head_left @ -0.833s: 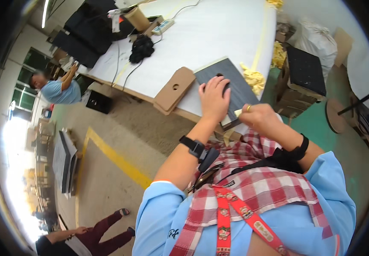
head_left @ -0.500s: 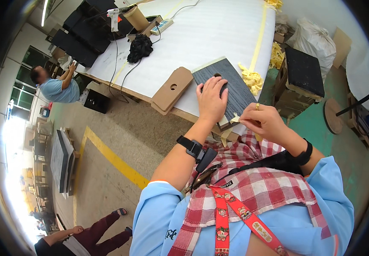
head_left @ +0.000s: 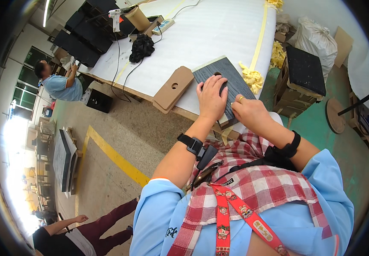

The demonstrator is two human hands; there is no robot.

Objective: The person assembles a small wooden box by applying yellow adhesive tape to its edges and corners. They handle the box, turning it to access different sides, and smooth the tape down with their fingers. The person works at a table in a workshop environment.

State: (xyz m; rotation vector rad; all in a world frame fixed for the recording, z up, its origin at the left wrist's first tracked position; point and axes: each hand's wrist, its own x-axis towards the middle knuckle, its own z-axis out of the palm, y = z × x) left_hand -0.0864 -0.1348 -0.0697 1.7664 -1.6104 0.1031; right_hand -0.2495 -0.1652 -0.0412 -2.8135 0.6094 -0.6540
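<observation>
A dark grey wood-grain panel (head_left: 235,83) with a round hole lies at the table's near edge, a pale strip along its far end. My left hand (head_left: 212,99) rests flat on it beside the hole, fingers stretched out. Over the panel's near right part, my right hand (head_left: 250,112) is closed with its fingertips bent down to the surface; whatever is between them is hidden. A strip of yellowish tape (head_left: 226,135) hangs at the near end. Just left of the panel are brown boards (head_left: 174,91) with a hole, stacked together.
Crumpled yellow tape (head_left: 252,79) sits right of the panel on the white-covered table (head_left: 210,30). Farther back are a black bundle (head_left: 142,48), a glue gun (head_left: 115,19), a power strip (head_left: 162,27) and black boxes (head_left: 82,38). Cartons (head_left: 297,91) stand right. Two people are at left.
My right hand has moved left and up from the panel's near corner, where it pinched a bit of tape, onto the panel's face. My left hand stays in place.
</observation>
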